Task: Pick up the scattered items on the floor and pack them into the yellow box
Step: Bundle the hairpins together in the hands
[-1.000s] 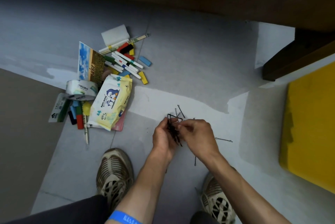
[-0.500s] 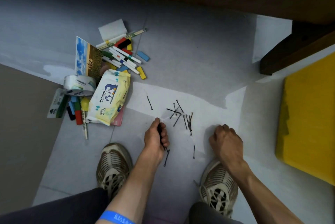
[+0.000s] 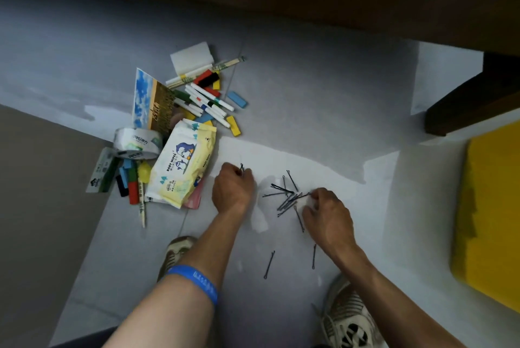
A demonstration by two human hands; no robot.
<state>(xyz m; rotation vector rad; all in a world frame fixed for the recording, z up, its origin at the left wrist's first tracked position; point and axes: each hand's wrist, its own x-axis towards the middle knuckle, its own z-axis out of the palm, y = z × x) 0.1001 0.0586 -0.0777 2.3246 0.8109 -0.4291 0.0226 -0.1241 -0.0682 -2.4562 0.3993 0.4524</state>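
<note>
Several black hairpins [image 3: 287, 197] lie scattered on the grey floor between my hands. My left hand [image 3: 232, 190] is fisted, with hairpin tips sticking out of its top. My right hand [image 3: 327, 214] rests on the floor at the right edge of the hairpin pile, fingertips pinching at one pin. Two single hairpins [image 3: 269, 264] lie nearer my feet. The yellow box [image 3: 489, 215] stands at the right edge. A pile at the left holds a baby wipes pack [image 3: 183, 170], a tape roll [image 3: 138, 142], markers [image 3: 209, 102], coloured blocks and a booklet [image 3: 150, 102].
Dark wooden furniture [image 3: 472, 100] stands at the upper right beside the yellow box. My two shoes [image 3: 349, 316] are at the bottom of the view. A brown floor area [image 3: 42, 207] lies to the left. A white sponge [image 3: 191, 59] tops the pile.
My hands separated, and pins from the bundle now lie on the floor. The left hand moved up and left towards the wipes; the right hand moved from the floor by my shoe onto the hairpin pile.
</note>
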